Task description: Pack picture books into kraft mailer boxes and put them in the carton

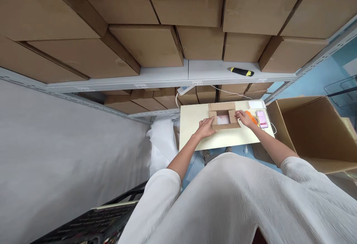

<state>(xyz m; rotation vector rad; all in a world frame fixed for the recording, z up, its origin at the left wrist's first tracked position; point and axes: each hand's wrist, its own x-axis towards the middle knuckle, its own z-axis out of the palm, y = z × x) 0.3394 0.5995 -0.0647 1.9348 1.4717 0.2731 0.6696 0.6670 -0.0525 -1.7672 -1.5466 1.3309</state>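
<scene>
A small cardboard box (225,126) lies on the pale yellow tabletop (192,125) with its flaps folded partly inward. Through the gap in its top shows something white and pinkish, too small to make out. My left hand (206,128) grips the left side of the box, thumb at the near corner and fingers on the left flap. At the opposite side, my right hand (243,118) has its fingers pinched on the right flap. Close beside the right hand are an orange tape dispenser (251,117) with a roll of tape and a phone (262,119) with a lit screen.
Cardboard boxes (200,43) fill the shelf above, where a black and yellow utility knife (242,71) lies. A large open carton (318,128) stands right of the table. White wrapping material (163,136) hangs at the left. A power strip (185,89) sits behind the table.
</scene>
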